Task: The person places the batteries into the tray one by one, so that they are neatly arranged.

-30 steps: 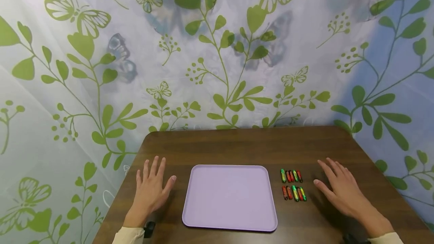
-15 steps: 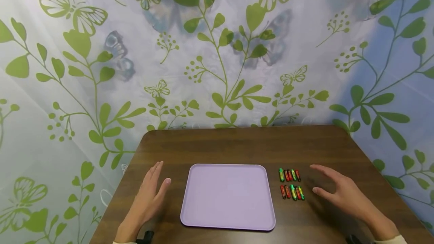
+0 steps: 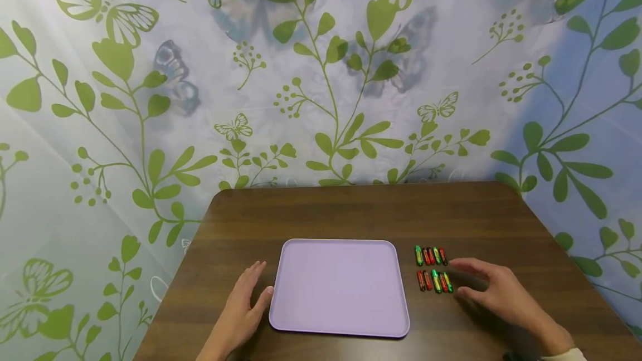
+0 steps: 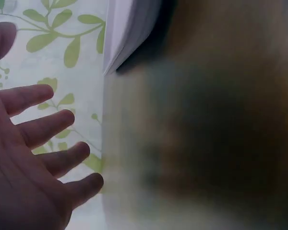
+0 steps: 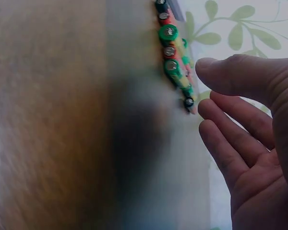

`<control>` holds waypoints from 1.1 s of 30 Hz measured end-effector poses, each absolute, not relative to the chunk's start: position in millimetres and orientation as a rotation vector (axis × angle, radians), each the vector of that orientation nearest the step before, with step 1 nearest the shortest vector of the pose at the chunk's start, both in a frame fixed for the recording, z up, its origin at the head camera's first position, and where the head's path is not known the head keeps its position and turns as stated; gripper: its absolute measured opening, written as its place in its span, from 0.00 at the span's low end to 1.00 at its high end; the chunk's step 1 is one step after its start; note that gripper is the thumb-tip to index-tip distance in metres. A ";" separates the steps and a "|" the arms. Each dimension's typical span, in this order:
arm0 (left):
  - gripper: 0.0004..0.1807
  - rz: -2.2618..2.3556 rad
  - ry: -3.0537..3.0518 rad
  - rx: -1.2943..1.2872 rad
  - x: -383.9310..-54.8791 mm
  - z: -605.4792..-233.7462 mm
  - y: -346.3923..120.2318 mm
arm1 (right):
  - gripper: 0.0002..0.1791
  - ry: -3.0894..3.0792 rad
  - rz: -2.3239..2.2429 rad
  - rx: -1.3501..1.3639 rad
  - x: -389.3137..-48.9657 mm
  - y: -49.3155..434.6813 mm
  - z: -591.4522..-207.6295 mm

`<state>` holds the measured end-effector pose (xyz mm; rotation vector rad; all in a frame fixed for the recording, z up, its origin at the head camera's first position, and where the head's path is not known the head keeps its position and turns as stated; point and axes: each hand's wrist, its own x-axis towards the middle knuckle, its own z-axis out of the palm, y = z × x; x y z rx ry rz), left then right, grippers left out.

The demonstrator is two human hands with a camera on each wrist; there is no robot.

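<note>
Pointing toward two rows of small batteries from their right side, the right hand (image 3: 494, 288) has its thumb and index finger apart and gently bent, with nothing held between them; the fingertips are just beside the row ends. Five batteries lie in the far row (image 3: 431, 255) and five in the near row (image 3: 438, 282), side by side on the brown counter (image 3: 361, 210), in mixed red and green. Left of them lies a flat lilac tray (image 3: 339, 287) with a low raised rim. By the tray's left edge is the left hand (image 3: 241, 311), fingers extended and relaxed, thumb apart, gripping nothing; whether the thumb touches the rim cannot be told. A pale sleeve (image 3: 567, 354) shows at the right wrist. Behind the counter hangs a white curtain (image 3: 301, 155) printed with green leaves and butterflies.
</note>
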<state>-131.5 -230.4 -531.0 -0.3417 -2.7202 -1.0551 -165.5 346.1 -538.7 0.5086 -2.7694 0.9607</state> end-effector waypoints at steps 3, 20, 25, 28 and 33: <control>0.33 -1.079 -2.726 -0.319 -127.9 -538.6 -225.7 | 0.30 -2.815 0.944 0.484 -168.3 341.4 -541.8; 0.37 -1.213 -2.931 -0.259 -121.7 -544.8 -220.7 | 0.33 -2.812 0.930 0.561 -175.7 331.7 -547.4; 0.38 -1.230 -2.955 -0.250 -120.1 -544.8 -222.4 | 0.33 -2.810 0.882 0.556 -173.1 330.8 -552.2; 0.39 -1.249 -2.973 -0.254 -120.1 -545.0 -223.3 | 0.32 -2.819 0.881 0.520 -169.4 332.2 -551.8; 0.41 -1.301 -3.000 -0.244 -119.6 -544.3 -225.0 | 0.30 -2.780 0.877 0.518 -166.4 334.8 -541.8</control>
